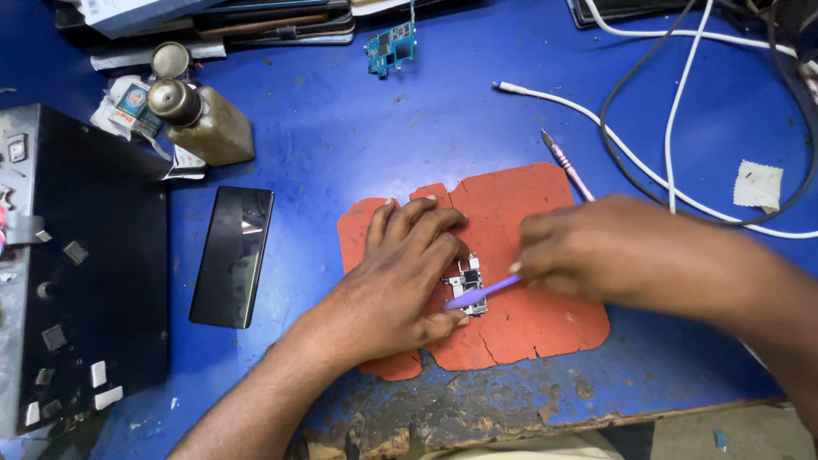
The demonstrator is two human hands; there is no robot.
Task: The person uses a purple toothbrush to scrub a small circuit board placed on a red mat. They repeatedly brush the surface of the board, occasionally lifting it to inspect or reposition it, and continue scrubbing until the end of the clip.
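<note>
Right hand [588,247] is pinched closed on a thin purple tool [481,294], tip down on the small circuit board [465,284]. It's motion-blurred, so can't tell exactly which part of the board the tip meets. Left hand [409,273] lies flat with fingers spread, pinning the board against the orange mat [528,319]; it holds nothing, just presses.

To do this well, I'd judge: keep the left fingertips on the board's edges, clear of the tip. Short light strokes, tool at a low angle, so the board doesn't skid. Keep the work over the mat's middle; its near edge is cracked.

Pink-handled tool [567,166] lies at the mat's far corner. Dark phone [232,255] is left of the mat on the blue table [341,128]. White cable [648,170] runs to the right, apart.
</note>
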